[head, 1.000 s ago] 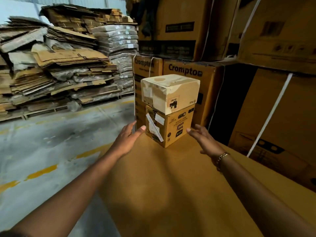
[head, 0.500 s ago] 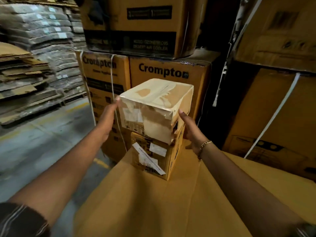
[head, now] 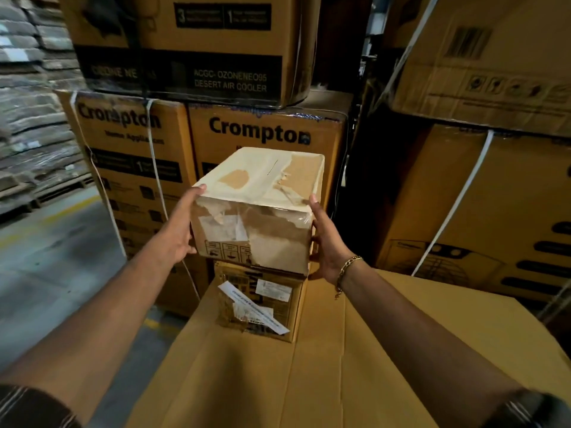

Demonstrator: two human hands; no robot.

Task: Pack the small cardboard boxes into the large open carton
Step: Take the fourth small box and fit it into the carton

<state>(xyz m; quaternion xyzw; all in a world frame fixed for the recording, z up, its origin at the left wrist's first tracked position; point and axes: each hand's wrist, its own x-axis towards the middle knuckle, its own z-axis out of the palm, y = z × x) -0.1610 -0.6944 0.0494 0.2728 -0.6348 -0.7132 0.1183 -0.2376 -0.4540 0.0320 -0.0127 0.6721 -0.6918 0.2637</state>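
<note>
Left hand (head: pixel 177 233): I see it flat against the left side of the pale box (head: pixel 259 208), thumb hooked over the top edge, fingers (head: pixel 187 251) wrapped onto the near face; it is grasping the box.
Right hand (head: pixel 327 245): mirrors it on the right side, thumb up on the top rim, so the box is squeezed between the two palms, not carried from below.
Pale box: held between my fingers, sitting on or just above the brown box (head: pixel 261 301); I cannot tell whether they touch.
Why this grip: the torn, taped skin looks slippery and weak, so side pressure with thumbs over the rim seems the safest hold.
Brown box: directly below my fingers, resting on the flat cardboard surface (head: pixel 386 350).
Large open carton: not visible; I judge the carry is only beginning.
Beyond the fingers: stacked Crompton cartons (head: pixel 265 134).
</note>
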